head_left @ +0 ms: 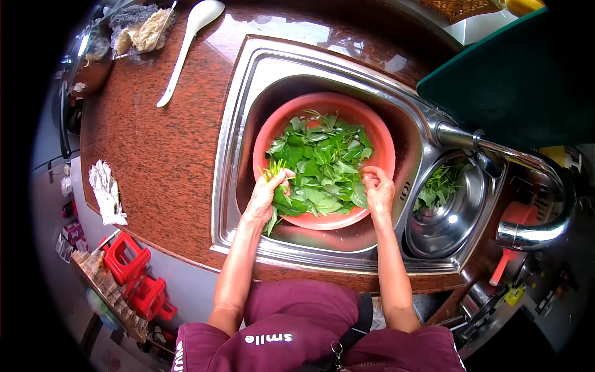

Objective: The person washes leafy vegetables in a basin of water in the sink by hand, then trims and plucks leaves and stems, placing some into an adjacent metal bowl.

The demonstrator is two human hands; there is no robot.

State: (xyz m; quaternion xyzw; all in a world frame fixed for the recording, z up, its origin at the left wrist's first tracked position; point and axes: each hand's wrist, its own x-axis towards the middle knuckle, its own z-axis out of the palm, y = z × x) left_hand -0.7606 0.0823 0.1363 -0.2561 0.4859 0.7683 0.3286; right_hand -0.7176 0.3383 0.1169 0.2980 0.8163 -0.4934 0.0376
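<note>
A red plastic basin (372,133) sits in the steel sink (248,80), full of green leafy vegetables (322,161) in water. My left hand (265,198) is at the basin's near left rim, closed around a bunch of green stalks and leaves (276,170). My right hand (378,189) is at the near right rim, fingers curled and pinching a leaf among the greens.
A steel bowl (449,217) with more greens sits in the sink's right compartment under a curved steel tap (545,180). A white ladle (186,43) and scrub pads lie on the reddish granite counter (155,155). Red stools (136,276) stand on the floor at the left.
</note>
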